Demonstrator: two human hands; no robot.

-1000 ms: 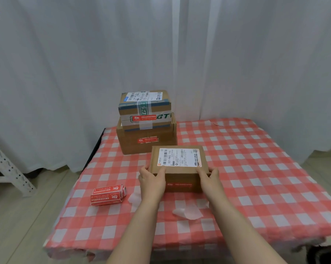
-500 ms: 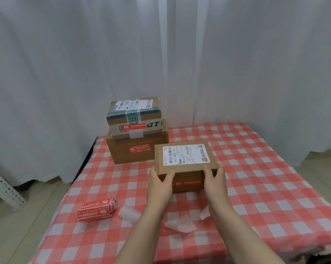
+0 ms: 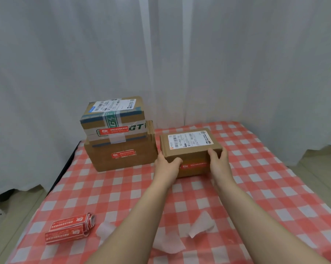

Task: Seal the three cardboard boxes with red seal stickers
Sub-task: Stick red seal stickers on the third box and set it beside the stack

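Checked table (image 3: pixel 265 197) (red-white): large box (image 3: pixel 103 159), stickers (image 3: pixel 70 230), backing papers (image 3: pixel 201 226)

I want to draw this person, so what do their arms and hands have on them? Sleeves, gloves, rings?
Nothing at all. The left arm and right arm are bare, with no sleeves in view. The left hand and right hand wear no gloves, and no rings, watch or bracelets can be seen.

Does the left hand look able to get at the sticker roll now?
Likely yes, once it lets go: the left hand grips the box, but the sticker roll lies uncovered, nearer and to the left, with nothing between.
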